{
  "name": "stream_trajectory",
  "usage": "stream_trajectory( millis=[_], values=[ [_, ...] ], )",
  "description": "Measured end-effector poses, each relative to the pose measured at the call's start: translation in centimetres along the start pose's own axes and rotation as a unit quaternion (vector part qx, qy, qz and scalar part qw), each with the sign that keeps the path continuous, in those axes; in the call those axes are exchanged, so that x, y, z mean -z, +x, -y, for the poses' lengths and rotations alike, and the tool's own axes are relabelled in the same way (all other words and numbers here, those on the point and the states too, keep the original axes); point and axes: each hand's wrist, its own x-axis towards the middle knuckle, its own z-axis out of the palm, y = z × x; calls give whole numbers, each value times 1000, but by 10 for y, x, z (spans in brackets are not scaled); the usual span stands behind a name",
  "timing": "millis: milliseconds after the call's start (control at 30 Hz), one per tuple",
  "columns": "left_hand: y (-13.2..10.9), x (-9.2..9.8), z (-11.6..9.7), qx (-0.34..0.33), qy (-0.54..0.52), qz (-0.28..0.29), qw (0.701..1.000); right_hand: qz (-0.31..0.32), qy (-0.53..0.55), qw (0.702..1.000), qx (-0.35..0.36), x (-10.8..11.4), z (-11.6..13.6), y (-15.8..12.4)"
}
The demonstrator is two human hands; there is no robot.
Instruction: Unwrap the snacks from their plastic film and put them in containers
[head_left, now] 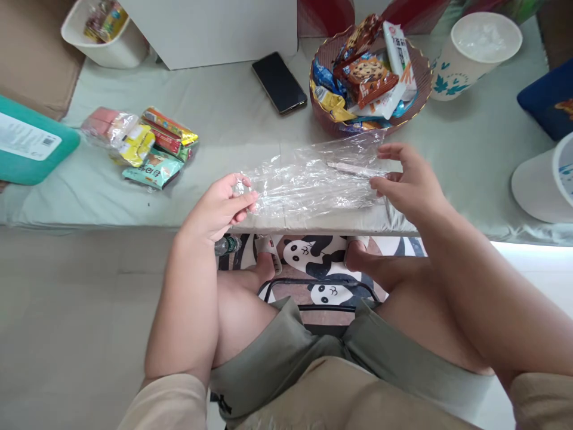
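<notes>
A clear, crinkled plastic bag [308, 179] lies stretched across the near edge of the pale green table [224, 119]. My left hand [221, 206] pinches the bag's left end between thumb and fingers. My right hand [409, 182] grips the bag's right end, its thumb and lower fingers on the plastic and the upper fingers spread. The bag looks empty. Behind it stands a brown scalloped bowl [416, 65] heaped with wrapped snacks [369, 74].
A black phone [279, 82] lies behind the bag. A pile of snack packets [143, 146] sits at left, beside a teal box [31, 143]. A white bin [105, 36] stands far left. A paper cup [474, 54] and white container [548, 179] are at right.
</notes>
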Motion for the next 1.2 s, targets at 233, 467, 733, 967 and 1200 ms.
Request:
stream_trajectory(
  millis=[233, 467, 733, 967, 1200],
  values=[
    [-19, 4, 9, 37, 144, 109, 983, -35, -147, 985, 78, 1, -17, 5],
    [8, 17, 12, -14, 125, -63, 990, -109, -248, 948, 164, -2, 16, -10],
    [37, -22, 17, -220, 231, -101, 942, 226, -284, 881, 304, -51, 41, -34],
    [21, -24, 13, -183, 195, 11, 964, 269, -325, 871, 254, -47, 43, -32],
    [9, -20, 9, -73, 115, 88, 987, 266, -316, 857, 308, -56, 58, -56]
  ],
)
